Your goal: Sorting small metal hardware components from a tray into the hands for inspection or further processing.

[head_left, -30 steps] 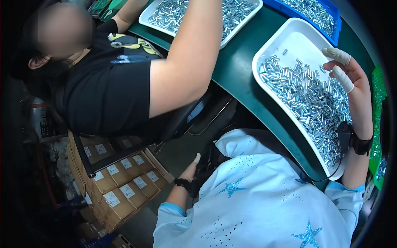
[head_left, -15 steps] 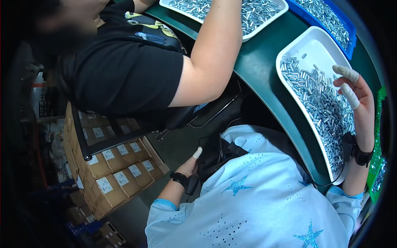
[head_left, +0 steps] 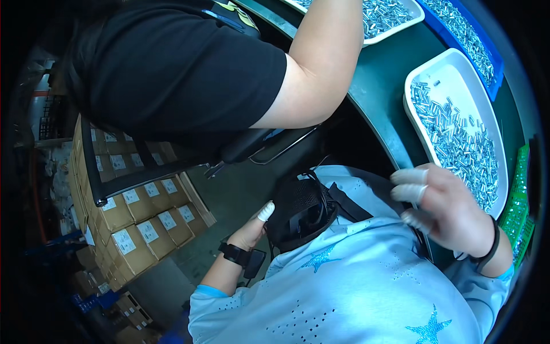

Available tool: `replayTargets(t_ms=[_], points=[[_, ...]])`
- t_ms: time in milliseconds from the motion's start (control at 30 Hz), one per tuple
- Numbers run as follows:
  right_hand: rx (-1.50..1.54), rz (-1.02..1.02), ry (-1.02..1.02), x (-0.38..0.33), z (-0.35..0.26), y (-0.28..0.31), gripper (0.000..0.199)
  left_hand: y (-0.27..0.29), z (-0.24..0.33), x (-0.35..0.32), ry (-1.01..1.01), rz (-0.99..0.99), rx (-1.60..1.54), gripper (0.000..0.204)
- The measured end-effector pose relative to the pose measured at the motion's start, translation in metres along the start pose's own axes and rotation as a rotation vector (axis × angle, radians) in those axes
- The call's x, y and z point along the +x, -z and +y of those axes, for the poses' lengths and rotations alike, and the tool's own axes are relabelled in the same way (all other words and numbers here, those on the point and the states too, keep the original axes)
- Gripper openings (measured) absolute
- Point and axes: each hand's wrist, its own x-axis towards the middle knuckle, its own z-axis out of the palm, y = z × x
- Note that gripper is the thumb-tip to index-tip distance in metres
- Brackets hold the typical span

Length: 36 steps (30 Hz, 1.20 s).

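My right hand (head_left: 450, 209), with white finger cots on several fingers, is over the near edge of a white tray (head_left: 454, 67). Its fingers stretch to the left, slightly apart, and nothing shows in them. Small shiny metal pins (head_left: 461, 143) lie heaped in that tray. At my left side, my left hand (head_left: 251, 232) is next to a black mesh pouch (head_left: 298, 215) with straps and cables on my lap. A white cot covers its raised thumb; its other fingers are hidden. Both wrists wear black bands.
A co-worker's bare arm (head_left: 326, 69) reaches across to another white tray (head_left: 395, 31) of pins. Beyond stands a blue tray (head_left: 496, 80), and a green basket (head_left: 515, 221) is at the right. Stacked cartons (head_left: 134, 223) are on the floor at left. The green table (head_left: 378, 97) curves around me.
My right hand has moved from over the tray back toward my body, left and down. The view has shifted a little; my left hand stays by the pouch. The co-worker's arm is still reaching out.
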Motion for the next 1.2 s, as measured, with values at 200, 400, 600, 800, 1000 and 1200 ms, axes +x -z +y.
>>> replayTargets(t_ms=[200,400,600,800,1000,1200], points=[[-0.208,-0.137,0.132,0.011,-0.006,-0.029,0.032,0.002,0.002,0.005,0.041,-0.094,-0.003,0.064],[-0.199,-0.186,0.084,0.011,-0.006,-0.024,0.028,0.013,-0.011,0.017,-0.028,-0.124,0.042,0.071],[-0.204,-0.217,0.031,0.001,-0.007,-0.022,0.032,0.016,-0.015,0.023,-0.008,-0.108,0.101,0.071],[-0.183,-0.184,0.032,-0.005,-0.006,-0.022,0.033,0.022,-0.021,0.025,0.021,-0.138,0.069,0.072],[-0.181,-0.184,0.049,-0.003,-0.004,-0.025,0.033,0.025,-0.017,0.016,0.033,-0.163,0.136,0.081],[-0.274,-0.305,0.212,0.016,-0.021,-0.051,0.027,0.024,-0.014,0.006,0.005,-0.221,0.172,0.082]])
